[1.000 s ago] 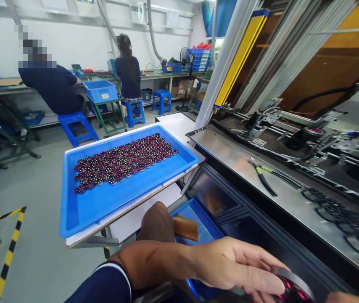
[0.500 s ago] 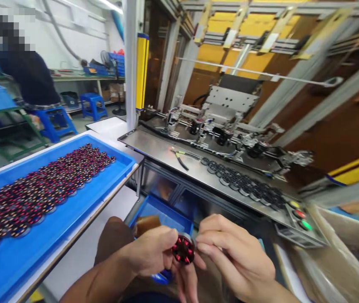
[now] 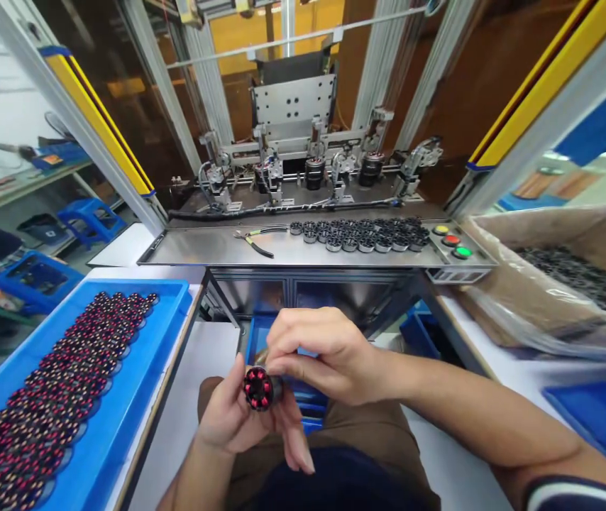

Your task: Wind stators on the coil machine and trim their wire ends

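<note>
My left hand (image 3: 236, 419) is closed around a round motor stator (image 3: 259, 389) with red coils, held above my lap with its coil face turned up toward me. At its upper right edge is my right hand (image 3: 324, 355), thumb and fingers pinched together; whatever sits between those fingertips is hidden. On the left, a blue tray (image 3: 167, 312) bears rows of similar wound stators (image 3: 69, 383) with red and copper coils. Black ring-shaped parts (image 3: 367, 234) are lined up on the machine's metal ledge (image 3: 191, 245), beside pliers (image 3: 257, 241) with dark and yellow-green handles.
Behind the ledge stands a machine with small fixtures (image 3: 314, 172) and a metal plate (image 3: 295, 99). Yellow light-curtain posts (image 3: 98, 121) flank it. Coloured push buttons (image 3: 452, 241) are at the ledge's right end. A plastic-lined box (image 3: 563, 326) of dark parts stands right.
My view has swung right, squaring up to the machine. Both hands now appear further left, and the stator's coil face shows more fully. The right hand stays pinched beside the stator.
</note>
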